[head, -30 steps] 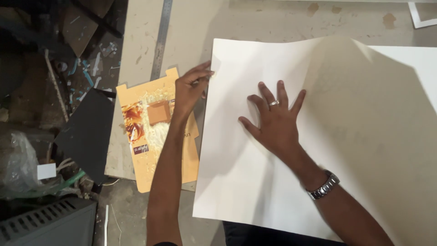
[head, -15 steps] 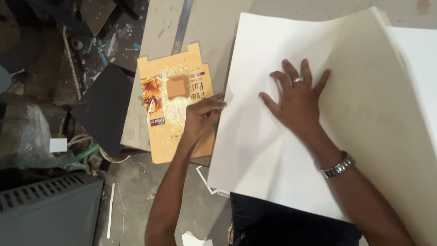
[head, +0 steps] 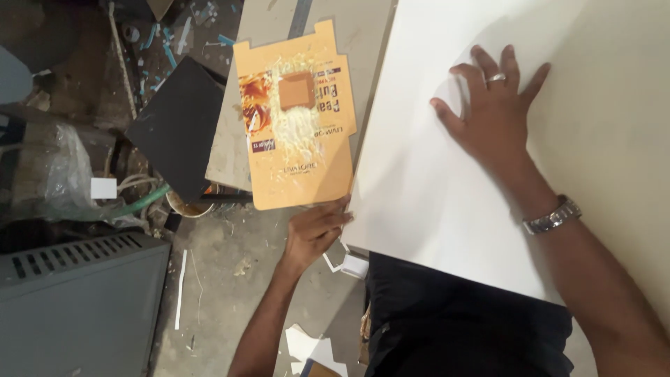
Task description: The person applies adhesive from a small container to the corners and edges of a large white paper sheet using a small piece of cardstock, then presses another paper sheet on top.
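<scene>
A large white sheet point(head: 447, 174) lies over the worktable. My right hand point(head: 492, 112), with a ring and a metal wristwatch, rests flat on it with fingers spread. My left hand point(head: 314, 230) grips the sheet's near left corner, fingers curled at its edge. Just left of the sheet lies a flattened orange carton point(head: 296, 167) smeared with pale glue, with a small brown square pad point(head: 296, 91) sitting on it.
A grey worktable point(head: 234, 150) edge shows under the carton. A black board point(head: 178, 122) leans at its left. On the dusty floor lie a grey slatted box point(head: 80, 300), a clear plastic bag point(head: 59, 174), a green hose and white paper scraps point(head: 317, 349).
My left hand has slid down the sheet's left edge toward me, from the far corner to the near corner. My right hand stays pressed flat on the sheet.
</scene>
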